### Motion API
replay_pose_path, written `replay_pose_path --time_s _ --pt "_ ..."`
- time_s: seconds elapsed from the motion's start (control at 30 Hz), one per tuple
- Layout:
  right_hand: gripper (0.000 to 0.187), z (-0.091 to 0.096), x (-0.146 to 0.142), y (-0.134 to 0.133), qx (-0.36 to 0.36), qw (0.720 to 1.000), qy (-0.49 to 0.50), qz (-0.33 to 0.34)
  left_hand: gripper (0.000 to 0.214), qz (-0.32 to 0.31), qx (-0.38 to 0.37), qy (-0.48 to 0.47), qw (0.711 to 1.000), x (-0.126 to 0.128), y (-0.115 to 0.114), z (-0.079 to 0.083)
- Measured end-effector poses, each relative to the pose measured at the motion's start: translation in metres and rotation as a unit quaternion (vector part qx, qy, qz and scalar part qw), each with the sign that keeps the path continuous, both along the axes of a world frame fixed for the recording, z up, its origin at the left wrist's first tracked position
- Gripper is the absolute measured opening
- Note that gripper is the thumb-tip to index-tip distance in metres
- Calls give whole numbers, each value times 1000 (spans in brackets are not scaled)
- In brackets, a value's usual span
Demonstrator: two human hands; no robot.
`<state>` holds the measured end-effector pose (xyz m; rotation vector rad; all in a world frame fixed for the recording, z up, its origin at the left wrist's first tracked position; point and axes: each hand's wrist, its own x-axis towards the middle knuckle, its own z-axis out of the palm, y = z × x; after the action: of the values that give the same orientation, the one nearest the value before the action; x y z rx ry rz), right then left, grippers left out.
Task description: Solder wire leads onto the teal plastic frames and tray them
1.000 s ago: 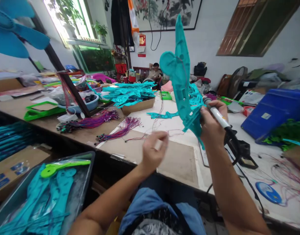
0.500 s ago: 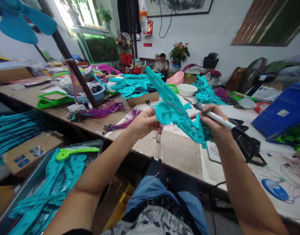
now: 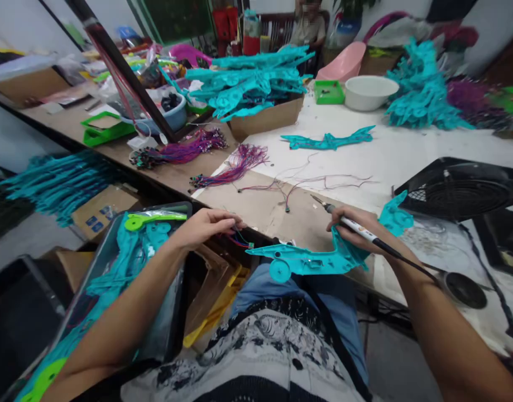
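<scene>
Right hand (image 3: 356, 226) gripped soldering iron (image 3: 367, 233) and teal plastic part (image 3: 319, 258) over lap; left hand (image 3: 208, 223) pinched thin wires (image 3: 239, 240) just beside part's tip

Soft, even daylight fills the room, casting only faint shadows on the pale worktop (image 3: 407, 151). The wide lens bends straight edges near the borders. Far clutter is smeared with motion blur; the near forearms look sharper.

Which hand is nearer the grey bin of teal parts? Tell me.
Left. The left hand hovers just beside the grey bin's upper right corner; the right hand is far across, holding the soldering iron and teal part.
</scene>
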<state>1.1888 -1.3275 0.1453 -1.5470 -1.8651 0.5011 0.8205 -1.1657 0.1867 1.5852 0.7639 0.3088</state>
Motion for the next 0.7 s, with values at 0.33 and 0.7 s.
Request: replay_pose_path --time_s 0.33,0.7 --pt "19 -29 15 26 45 983 -176 -27 74 60 176 2 983 63 -31 -56" --pt "15 -51 -6 10 164 958 -139 -187 19 74 504 117 853 99 -41 -63"
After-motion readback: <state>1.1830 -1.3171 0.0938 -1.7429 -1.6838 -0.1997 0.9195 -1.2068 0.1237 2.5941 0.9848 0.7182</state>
